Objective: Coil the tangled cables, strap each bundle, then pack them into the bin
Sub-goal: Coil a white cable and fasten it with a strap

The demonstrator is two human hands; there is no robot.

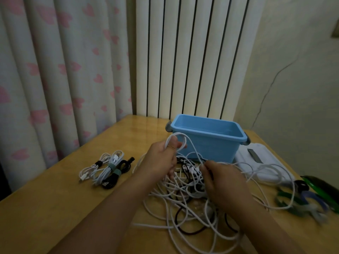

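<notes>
While the left hand (161, 158) held a small loop of white cable (177, 139) raised in front of the blue bin (209, 142), its fingers were curled round the strands and the thumb pressed against them. The right hand (223, 182) sat lower, over the tangled pile of cables (185, 204), its fingertips drawn together, apparently pinching a white strand near a plug, though the exact contact was too small to confirm.

The cable looked light, thin and limp, so it would likely sag and spring out of a coil unless the loops were kept trapped under the thumb. The smooth jacket was probably a little slippery. A sound place to take hold seemed to be near a plug end, feeding length through the fingers instead of tugging, since pulling could tighten knots among the white and black strands.

The pile lay on the wooden table (73, 198), just in front of the bin, which stood open with nothing visible inside. To the left, well apart from the pile, lay strapped bundles (106, 169), white and black, not yet packed. Loose straps (300, 200) lay blurred at the right edge, near a white box (256, 162) beside the bin. Strands draped over that box might snag as they were drawn out.
</notes>
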